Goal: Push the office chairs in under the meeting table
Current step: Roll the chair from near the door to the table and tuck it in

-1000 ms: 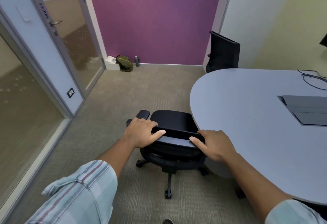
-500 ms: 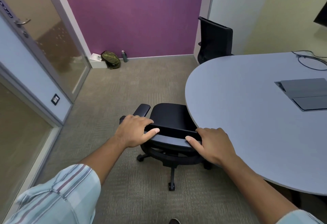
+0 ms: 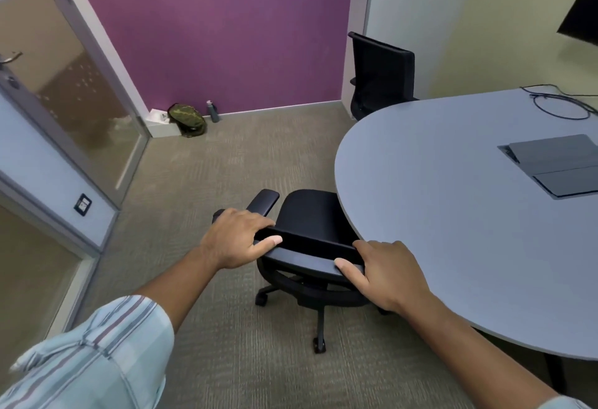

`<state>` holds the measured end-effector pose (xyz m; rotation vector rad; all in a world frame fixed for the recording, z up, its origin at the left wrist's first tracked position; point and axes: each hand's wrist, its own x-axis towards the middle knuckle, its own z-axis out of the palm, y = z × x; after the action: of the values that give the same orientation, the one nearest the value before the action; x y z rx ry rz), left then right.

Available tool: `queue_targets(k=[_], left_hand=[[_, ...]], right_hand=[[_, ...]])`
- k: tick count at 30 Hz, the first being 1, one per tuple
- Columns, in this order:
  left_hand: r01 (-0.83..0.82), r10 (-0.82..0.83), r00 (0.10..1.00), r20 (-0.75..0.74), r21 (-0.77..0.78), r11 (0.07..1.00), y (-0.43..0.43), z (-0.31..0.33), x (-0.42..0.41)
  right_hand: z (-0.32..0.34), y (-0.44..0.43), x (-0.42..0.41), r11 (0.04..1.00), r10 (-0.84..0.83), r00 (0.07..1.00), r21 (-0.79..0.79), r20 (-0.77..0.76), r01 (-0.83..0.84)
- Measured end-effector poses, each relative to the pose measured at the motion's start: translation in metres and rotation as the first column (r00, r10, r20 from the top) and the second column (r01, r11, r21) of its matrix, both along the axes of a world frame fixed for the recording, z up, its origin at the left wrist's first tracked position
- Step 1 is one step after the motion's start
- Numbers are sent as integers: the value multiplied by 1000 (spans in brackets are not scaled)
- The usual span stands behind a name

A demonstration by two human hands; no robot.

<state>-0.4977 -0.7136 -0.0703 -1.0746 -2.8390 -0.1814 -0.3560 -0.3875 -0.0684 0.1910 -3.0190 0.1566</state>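
Note:
A black office chair (image 3: 307,214) on castors stands at the rounded end of the grey meeting table (image 3: 437,214); the right side of its seat is hidden under the table's edge. My left hand (image 3: 238,239) grips the left end of the chair's backrest top, my right hand (image 3: 385,274) grips the right end. A second black chair (image 3: 382,75) stands at the table's far side, backrest upright, its seat hidden behind the tabletop.
A glass door and partition (image 3: 64,101) line the left. A green bag (image 3: 187,119), a white box and a bottle (image 3: 213,111) sit by the purple wall. Cables (image 3: 559,103) and a grey hatch (image 3: 556,162) lie on the table. Carpet stretches ahead.
The chair, held by both hands, has slid a little further under the table's edge, and my view has swung to the right. Both grips stay the same.

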Motion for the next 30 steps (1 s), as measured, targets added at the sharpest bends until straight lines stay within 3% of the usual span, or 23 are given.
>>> queue_targets(k=[11,30], left_hand=[[100,-101,995,26,40,994,-19,-7,-53],[436,-436,900,18,11,900,-91,0,-190]], right_hand=[[0,-32,-18,992,-121,992,-21,26,122],[1,-191,-52,888,-453,890,-66,38,455]])
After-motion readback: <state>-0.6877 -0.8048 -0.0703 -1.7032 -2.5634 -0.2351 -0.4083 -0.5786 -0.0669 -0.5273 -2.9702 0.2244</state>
